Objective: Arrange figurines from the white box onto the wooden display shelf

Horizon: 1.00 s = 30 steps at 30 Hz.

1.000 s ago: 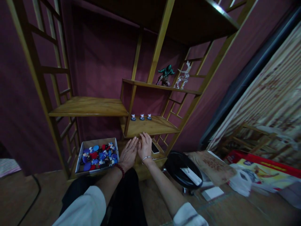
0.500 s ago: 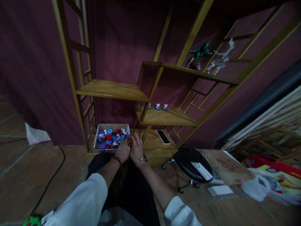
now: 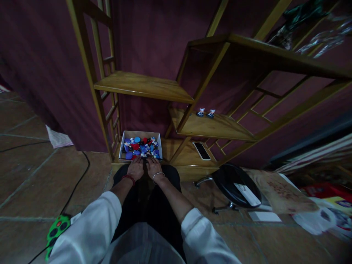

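Note:
A shallow white cardboard box (image 3: 161,146) stands on the low shelf in front of me, filled with several small red, blue, purple and white figurines (image 3: 143,149). My left hand (image 3: 136,168), with a red bead bracelet at the wrist, rests at the box's near edge, fingers stretched forward. Beside it and a small gap apart, my right hand (image 3: 154,167), wearing a silver bangle, lies on the same edge with its fingers extended. Nothing shows in either hand, though the fingertips are partly lost against the dark contents.
Two small figurines (image 3: 206,113) stand on the middle shelf (image 3: 217,126). A phone (image 3: 201,150) lies on the low shelf to the right. Nearby are a black stool (image 3: 231,183), a cable (image 3: 77,181) and a green object with dark round spots (image 3: 57,233) on the floor.
My hands, close together at the box's right near corner before, have moved apart and left to its near edge. The view has shifted; a third shelf figurine is no longer visible.

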{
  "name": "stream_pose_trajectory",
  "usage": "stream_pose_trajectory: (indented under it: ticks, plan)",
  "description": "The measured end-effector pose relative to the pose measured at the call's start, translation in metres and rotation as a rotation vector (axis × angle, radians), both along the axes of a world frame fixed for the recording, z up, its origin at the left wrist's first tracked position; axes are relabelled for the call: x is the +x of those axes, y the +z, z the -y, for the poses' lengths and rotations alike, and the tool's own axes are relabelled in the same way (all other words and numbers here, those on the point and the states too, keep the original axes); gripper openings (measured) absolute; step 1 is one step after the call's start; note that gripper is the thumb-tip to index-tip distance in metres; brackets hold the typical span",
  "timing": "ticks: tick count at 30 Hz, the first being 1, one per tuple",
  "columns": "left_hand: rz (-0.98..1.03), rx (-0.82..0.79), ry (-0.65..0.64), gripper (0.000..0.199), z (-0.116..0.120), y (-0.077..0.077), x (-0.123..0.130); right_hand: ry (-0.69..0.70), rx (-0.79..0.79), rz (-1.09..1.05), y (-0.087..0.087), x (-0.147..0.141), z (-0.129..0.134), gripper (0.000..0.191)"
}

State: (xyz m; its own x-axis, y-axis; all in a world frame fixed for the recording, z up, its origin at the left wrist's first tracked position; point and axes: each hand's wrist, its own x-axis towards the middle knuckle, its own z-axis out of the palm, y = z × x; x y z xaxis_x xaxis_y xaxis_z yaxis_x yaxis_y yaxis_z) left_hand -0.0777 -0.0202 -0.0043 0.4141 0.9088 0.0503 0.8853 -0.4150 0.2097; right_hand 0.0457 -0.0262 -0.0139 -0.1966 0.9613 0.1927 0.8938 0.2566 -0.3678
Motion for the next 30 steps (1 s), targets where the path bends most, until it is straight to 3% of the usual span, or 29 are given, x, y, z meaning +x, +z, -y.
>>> stream_pose_trajectory:
  ticks: [4, 9, 16, 23, 30]
  plan:
    - [-0.004, 0.023, 0.024, 0.038, -0.001, -0.005, -0.002, -0.064, -0.041, 0.062, 0.004, 0.002, -0.003, 0.027]
    - [-0.021, -0.004, 0.065, 0.033, -0.004, -0.007, 0.002, -0.029, -0.109, 0.123, 0.009, 0.006, -0.013, 0.028]
    - [0.003, -0.101, 0.105, 0.035, -0.017, -0.007, 0.004, -0.017, -0.200, 0.084, 0.001, 0.013, -0.034, 0.031]
    - [0.059, -0.183, 0.100, 0.036, -0.030, -0.011, 0.001, -0.098, -0.285, 0.089, -0.002, 0.018, -0.050, 0.033]
    - [0.228, -0.340, 0.150, 0.044, -0.036, -0.010, -0.004, -0.075, -0.334, -0.090, -0.006, 0.024, -0.062, 0.028]
